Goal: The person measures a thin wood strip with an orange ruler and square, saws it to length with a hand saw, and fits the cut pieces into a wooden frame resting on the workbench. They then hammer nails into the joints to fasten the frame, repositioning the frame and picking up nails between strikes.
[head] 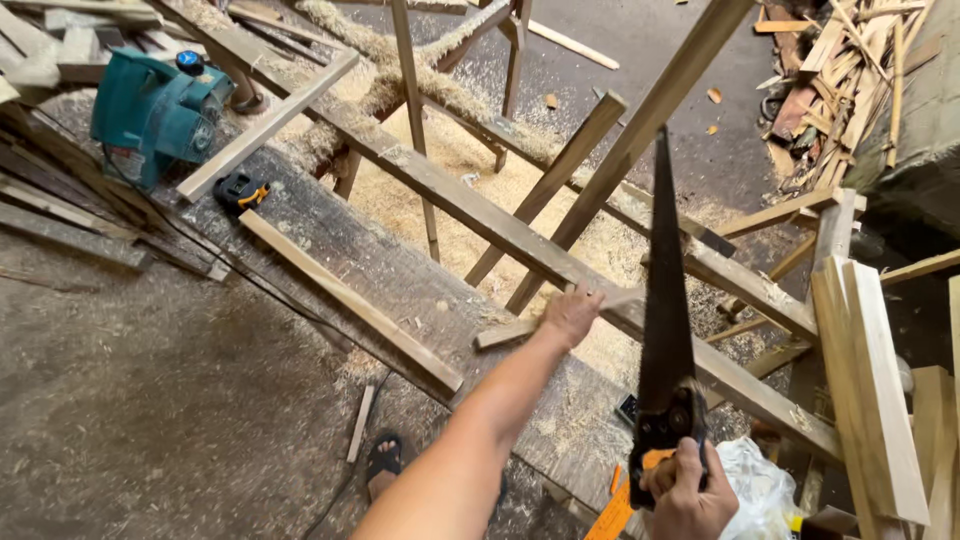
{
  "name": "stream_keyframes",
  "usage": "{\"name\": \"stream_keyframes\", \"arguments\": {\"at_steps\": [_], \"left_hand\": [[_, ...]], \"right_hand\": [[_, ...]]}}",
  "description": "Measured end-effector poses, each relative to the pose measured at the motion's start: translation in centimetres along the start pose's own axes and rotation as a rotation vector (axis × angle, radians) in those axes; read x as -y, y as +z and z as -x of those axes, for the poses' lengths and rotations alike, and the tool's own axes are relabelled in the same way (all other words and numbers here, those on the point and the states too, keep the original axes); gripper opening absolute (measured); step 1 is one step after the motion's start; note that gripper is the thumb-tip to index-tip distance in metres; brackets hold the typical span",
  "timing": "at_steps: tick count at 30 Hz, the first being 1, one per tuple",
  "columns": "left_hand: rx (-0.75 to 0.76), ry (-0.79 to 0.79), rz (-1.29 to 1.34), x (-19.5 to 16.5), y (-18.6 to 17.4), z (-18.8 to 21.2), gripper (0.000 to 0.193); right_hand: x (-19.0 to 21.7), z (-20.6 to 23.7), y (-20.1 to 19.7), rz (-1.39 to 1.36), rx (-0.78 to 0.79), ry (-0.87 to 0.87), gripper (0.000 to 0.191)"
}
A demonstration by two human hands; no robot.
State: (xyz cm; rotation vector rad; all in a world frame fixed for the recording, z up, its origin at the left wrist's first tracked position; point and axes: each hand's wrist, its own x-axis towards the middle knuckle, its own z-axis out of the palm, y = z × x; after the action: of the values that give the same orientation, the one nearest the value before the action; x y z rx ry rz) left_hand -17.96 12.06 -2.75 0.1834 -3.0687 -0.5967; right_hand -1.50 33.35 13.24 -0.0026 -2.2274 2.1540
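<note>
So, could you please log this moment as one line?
left hand: on wood strip | right hand: holds handsaw, blade up | bench

Bench plank (330, 250) bare between slats – frame rails (560, 190) (crossed) and raised saw (665, 300) block beyond.

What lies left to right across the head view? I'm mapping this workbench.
Teal electric planer → black and yellow tape measure → left hand on a short wooden strip → black handsaw in right hand.

Teal electric planer (155, 110), black-and-yellow tape measure (241, 190), sawdust heap (480, 180), scrap wood pile (850, 70), white plastic bag (760, 490)
</note>
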Motion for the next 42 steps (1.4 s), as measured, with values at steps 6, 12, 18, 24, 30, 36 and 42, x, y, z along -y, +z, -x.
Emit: {"name": "stream_keyframes", "arguments": {"at_steps": [6,12,18,24,30,36,42], "left_hand": [[-0.117,0.049,0.238,3.5,-1.3,5.1,0.065],[0.301,0.175,0.066,16.7,-11.5,17.7,0.064],[0.15,0.284,-0.244,24.9,-12.0,24.9,0.021],[-0.244,0.099,-0.208,26.1,-7.3,21.5,0.017],[-0.192,-0.009,-0.04,25.3,-4.5,20.8,0.022],[-0.183,-0.046,0.16,24.0,-5.1,21.1,0.056],[-0.205,-0.121,-0.063,23.3,-6.8,23.0,0.028]], "right_hand": [[-0.5,2.1,1.1,0.151,0.018,0.109,0.026],[-1.6,3.2,6.1,0.11,0.259,0.056,0.025],[-1.3,4.1,11.5,0.077,0.376,0.034,0.024],[-1.0,5.5,14.1,0.199,0.454,-0.143,0.026],[-3.2,9.9,14.8,0.399,0.424,-0.011,0.024],[-5.5,13.3,13.9,0.383,0.377,0.09,0.029],[-6.6,14.8,13.2,0.425,0.401,0.138,0.034]]}}
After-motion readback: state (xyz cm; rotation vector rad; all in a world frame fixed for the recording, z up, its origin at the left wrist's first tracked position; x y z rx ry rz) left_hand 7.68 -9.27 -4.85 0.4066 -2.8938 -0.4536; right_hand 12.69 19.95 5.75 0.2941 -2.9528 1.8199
